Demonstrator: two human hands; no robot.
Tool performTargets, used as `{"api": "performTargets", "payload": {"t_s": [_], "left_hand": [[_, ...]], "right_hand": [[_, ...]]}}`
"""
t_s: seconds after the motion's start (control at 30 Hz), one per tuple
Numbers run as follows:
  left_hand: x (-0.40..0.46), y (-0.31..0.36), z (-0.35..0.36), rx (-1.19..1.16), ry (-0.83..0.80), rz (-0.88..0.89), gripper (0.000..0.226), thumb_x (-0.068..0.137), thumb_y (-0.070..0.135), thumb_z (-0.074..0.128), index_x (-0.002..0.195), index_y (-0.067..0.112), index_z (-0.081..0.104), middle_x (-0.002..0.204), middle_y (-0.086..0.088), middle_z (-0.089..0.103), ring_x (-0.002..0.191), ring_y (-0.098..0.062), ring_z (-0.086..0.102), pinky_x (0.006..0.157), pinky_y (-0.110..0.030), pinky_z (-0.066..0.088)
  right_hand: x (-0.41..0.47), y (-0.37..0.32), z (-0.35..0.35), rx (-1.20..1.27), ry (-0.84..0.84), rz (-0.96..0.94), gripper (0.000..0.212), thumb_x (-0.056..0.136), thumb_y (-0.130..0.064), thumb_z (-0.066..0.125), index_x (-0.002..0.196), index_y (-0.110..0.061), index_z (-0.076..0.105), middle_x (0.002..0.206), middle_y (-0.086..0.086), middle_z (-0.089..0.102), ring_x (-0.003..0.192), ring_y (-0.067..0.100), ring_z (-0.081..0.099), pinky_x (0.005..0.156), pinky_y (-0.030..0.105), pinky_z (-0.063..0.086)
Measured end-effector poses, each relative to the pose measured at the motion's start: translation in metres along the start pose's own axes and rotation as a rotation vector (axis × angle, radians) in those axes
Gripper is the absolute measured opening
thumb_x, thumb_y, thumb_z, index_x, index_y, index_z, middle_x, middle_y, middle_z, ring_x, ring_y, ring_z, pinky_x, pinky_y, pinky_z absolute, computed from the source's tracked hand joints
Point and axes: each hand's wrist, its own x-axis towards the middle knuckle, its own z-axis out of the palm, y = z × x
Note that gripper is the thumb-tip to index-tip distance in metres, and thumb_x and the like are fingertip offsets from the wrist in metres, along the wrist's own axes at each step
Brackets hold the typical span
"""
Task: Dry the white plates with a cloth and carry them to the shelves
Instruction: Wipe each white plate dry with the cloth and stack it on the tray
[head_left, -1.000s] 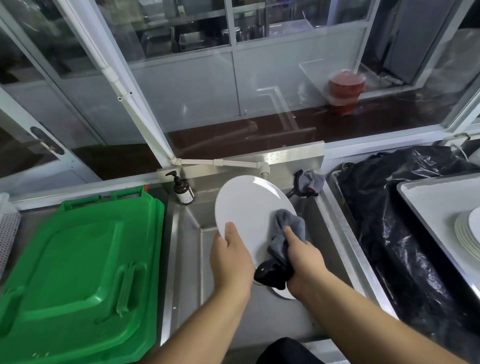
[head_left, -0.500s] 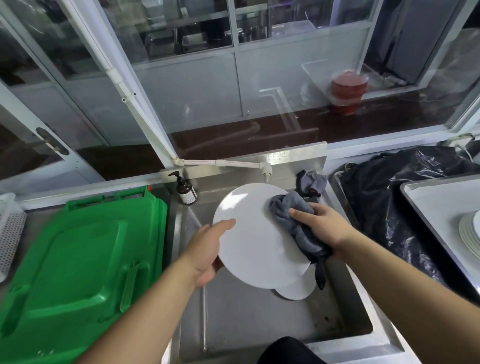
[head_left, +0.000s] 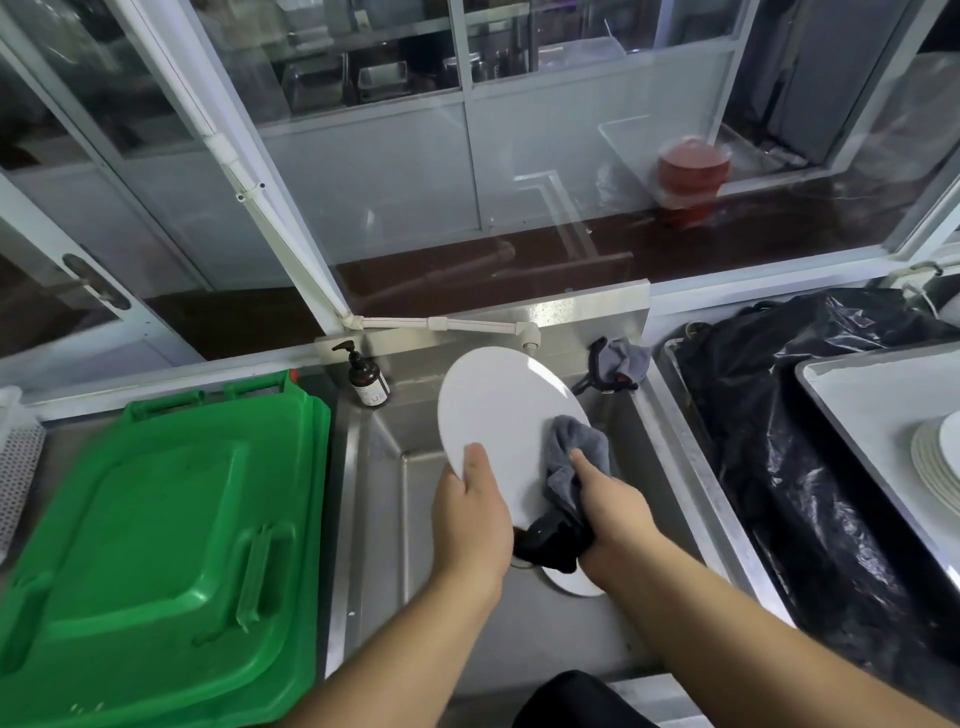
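Pinching the near rim of the white plate (head_left: 506, 421), the left hand (head_left: 470, 525) has its thumb laid flat on the upper face; its other fingers are hidden behind the plate, so how they lie there cannot be told. The right hand (head_left: 613, 512) is curled round a bunched grey cloth (head_left: 576, 457), forefinger stretched along it and pressing the wad against the plate's right edge. The plate is held tilted above the steel sink (head_left: 374, 519), its far edge near the tap (head_left: 530, 335).

To dry it well, the person would probably do best to sweep the cloth across the whole face and round the rim, turning the plate in the left hand so no wet band is left under the thumb. A wet plate held by one edge could slip, so a firm pinch and a low position over the basin seem wise.

Another white plate (head_left: 576, 584) lies in the basin under the right wrist, apparently waiting. A stack of plates (head_left: 935, 457) rests on a tray (head_left: 857, 395) at far right, beside a black bag (head_left: 779, 415). A green lid (head_left: 156, 545) lies to the left, with a soap bottle (head_left: 366, 376) at the sink's back corner.
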Motion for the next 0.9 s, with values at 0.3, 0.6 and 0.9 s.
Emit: {"api": "performTargets", "payload": {"t_s": [0.3,0.6,0.9], "left_hand": [[0.037,0.043,-0.042,0.077,-0.197,-0.167,0.021,0.101,0.027,0.064,0.114,0.014,0.074,0.106,-0.009,0.081,0.102,-0.031,0.076,0.094,-0.048,0.059],[0.032,0.035,-0.02,0.063,-0.053,-0.088,0.025,0.105,0.033,0.056,0.097,0.015,0.071,0.085,0.005,0.082,0.083,-0.019,0.078,0.063,-0.028,0.058],[-0.003,-0.004,0.008,-0.055,0.039,-0.096,0.029,0.102,0.048,0.048,0.097,0.032,0.071,0.105,0.007,0.08,0.102,-0.022,0.075,0.096,-0.045,0.059]], "right_hand": [[0.003,-0.057,-0.027,-0.402,-0.175,-0.325,0.018,0.097,-0.023,0.076,0.091,-0.006,0.076,0.071,0.003,0.077,0.056,0.01,0.07,0.048,0.021,0.053],[0.003,-0.053,-0.006,-0.249,-0.03,-0.256,0.02,0.093,-0.026,0.08,0.089,-0.007,0.074,0.07,0.003,0.078,0.058,0.017,0.075,0.049,0.028,0.058],[0.011,0.004,-0.007,-0.079,0.072,-0.018,0.033,0.091,-0.039,0.08,0.106,-0.011,0.07,0.097,0.011,0.079,0.078,0.031,0.078,0.054,0.032,0.061]]}}
